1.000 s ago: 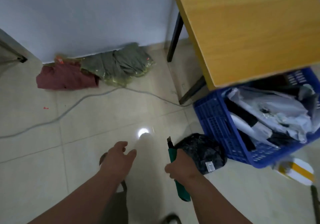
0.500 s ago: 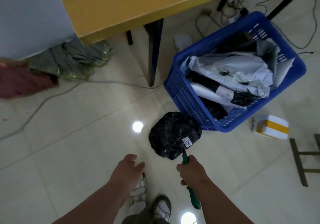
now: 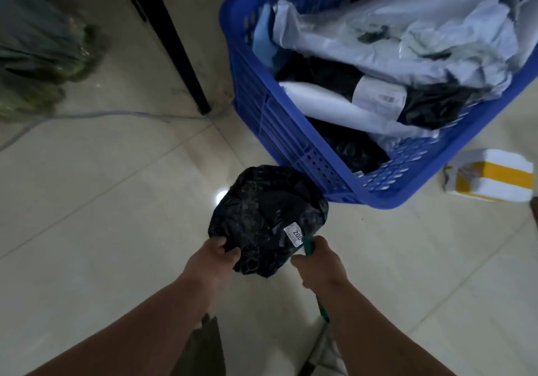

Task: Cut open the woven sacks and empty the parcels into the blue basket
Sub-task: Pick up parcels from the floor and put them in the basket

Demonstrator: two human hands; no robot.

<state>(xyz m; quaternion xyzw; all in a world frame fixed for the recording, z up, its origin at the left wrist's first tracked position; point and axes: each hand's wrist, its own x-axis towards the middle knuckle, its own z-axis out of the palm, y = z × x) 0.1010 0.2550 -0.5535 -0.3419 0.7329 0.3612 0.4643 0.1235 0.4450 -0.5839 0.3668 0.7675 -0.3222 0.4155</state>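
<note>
- On floor tiles, black parcel (image 3: 266, 218) touches blue basket (image 3: 291, 131) corner.
- Left hand (image 3: 214, 259) pinches parcel's near edge.
- Right hand (image 3: 318, 265) clenches green knife (image 3: 308, 247) beside it.

Both bare forearms reach forward and down from the bottom edge of the view, and they come closer together toward the hands. The left hand (image 3: 214, 255) has its fingers curled over the near edge of a crumpled black plastic parcel (image 3: 267, 218) and grips it. The right hand (image 3: 318, 265) is closed around a slim green tool handle (image 3: 308, 248), with the knuckles turned up.
</note>
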